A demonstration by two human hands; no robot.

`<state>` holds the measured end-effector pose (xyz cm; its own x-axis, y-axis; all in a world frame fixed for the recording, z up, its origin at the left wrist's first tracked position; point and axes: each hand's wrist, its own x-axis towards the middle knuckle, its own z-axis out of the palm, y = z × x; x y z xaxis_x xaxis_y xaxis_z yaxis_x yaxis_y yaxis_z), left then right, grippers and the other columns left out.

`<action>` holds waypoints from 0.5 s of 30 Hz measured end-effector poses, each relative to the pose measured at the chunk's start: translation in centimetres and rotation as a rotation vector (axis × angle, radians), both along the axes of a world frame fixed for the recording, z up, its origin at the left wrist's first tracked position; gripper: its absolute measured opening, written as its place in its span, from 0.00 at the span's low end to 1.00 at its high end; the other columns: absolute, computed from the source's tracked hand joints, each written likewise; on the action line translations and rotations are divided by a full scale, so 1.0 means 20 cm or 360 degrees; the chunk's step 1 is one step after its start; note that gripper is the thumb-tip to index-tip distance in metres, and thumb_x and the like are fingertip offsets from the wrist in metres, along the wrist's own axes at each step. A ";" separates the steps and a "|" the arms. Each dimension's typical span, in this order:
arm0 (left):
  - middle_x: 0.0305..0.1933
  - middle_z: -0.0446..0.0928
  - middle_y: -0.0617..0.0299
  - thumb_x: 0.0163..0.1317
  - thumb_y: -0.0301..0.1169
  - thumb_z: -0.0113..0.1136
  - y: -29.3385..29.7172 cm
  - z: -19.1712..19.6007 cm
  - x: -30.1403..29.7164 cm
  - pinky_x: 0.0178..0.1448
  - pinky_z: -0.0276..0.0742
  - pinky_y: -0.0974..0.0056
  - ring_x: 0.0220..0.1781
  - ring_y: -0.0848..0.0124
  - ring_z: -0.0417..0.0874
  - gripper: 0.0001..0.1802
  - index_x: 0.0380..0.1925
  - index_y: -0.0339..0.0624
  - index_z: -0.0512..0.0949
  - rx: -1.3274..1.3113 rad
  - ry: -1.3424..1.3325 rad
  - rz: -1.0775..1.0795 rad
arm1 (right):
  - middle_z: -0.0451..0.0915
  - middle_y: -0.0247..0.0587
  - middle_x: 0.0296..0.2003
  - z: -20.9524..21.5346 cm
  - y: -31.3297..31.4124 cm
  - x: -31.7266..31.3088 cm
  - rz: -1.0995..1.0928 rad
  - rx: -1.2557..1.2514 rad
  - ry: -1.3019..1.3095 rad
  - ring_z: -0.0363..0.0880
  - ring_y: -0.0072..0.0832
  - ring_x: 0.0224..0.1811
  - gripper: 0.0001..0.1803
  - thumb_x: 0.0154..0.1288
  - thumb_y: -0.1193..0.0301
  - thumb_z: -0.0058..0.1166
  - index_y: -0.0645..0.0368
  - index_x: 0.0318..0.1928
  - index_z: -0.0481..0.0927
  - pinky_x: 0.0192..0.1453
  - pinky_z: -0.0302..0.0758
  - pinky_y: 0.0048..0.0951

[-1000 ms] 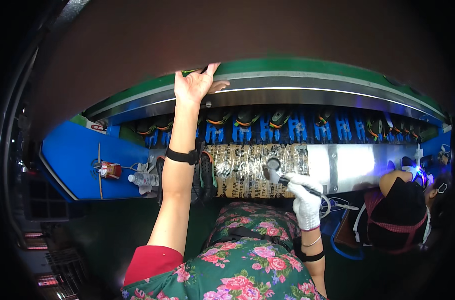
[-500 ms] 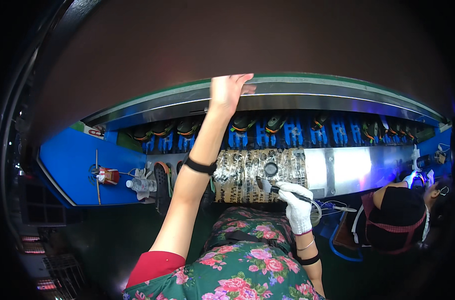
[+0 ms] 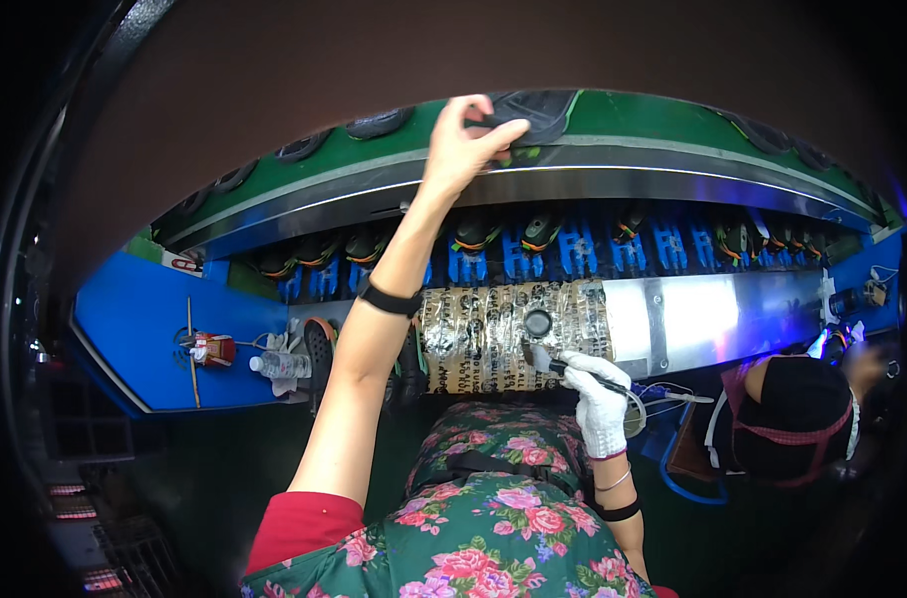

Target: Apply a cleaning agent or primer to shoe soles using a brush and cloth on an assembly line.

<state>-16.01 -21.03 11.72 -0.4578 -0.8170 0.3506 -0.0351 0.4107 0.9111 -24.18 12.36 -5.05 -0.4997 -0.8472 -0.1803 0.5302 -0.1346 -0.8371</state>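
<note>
My left hand [image 3: 463, 145] grips a dark shoe sole [image 3: 533, 110] on the far green belt [image 3: 672, 118]; my gloved right hand [image 3: 601, 399] clutches a brush [image 3: 553, 365], kept near.

A blue worktable [image 3: 134, 329] sits under a green conveyor belt [image 3: 672, 120], the dim surroundings perhaps a factory floor.

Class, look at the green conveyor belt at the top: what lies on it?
Dark shoe soles lie along the green belt. The left hand grips one sole; its fingers cover part of it.
</note>
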 end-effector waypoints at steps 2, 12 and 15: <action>0.50 0.70 0.60 0.58 0.25 0.77 0.05 -0.01 0.18 0.37 0.81 0.73 0.43 0.75 0.80 0.25 0.47 0.48 0.69 0.0045 0.0238 0.0028 | 0.88 0.54 0.45 -0.01 0.03 -0.02 -0.0092 -0.0030 -0.0009 0.88 0.31 0.41 0.12 0.58 0.86 0.65 0.70 0.43 0.87 0.44 0.84 0.26; 0.37 0.80 0.71 0.74 0.34 0.59 0.37 -0.22 0.78 0.48 0.74 0.72 0.41 0.82 0.78 0.09 0.41 0.41 0.83 0.0434 0.0406 0.0373 | 0.86 0.56 0.48 0.18 0.12 -0.26 -0.0567 -0.0294 -0.0093 0.87 0.32 0.39 0.11 0.60 0.87 0.60 0.66 0.43 0.85 0.44 0.85 0.26; 0.36 0.80 0.72 0.71 0.37 0.64 0.45 -0.35 0.71 0.47 0.75 0.72 0.39 0.82 0.79 0.10 0.40 0.42 0.84 0.0808 0.0163 0.0060 | 0.86 0.57 0.47 0.37 0.09 -0.20 -0.0432 -0.0421 0.0120 0.88 0.39 0.45 0.12 0.57 0.90 0.60 0.66 0.41 0.85 0.47 0.86 0.31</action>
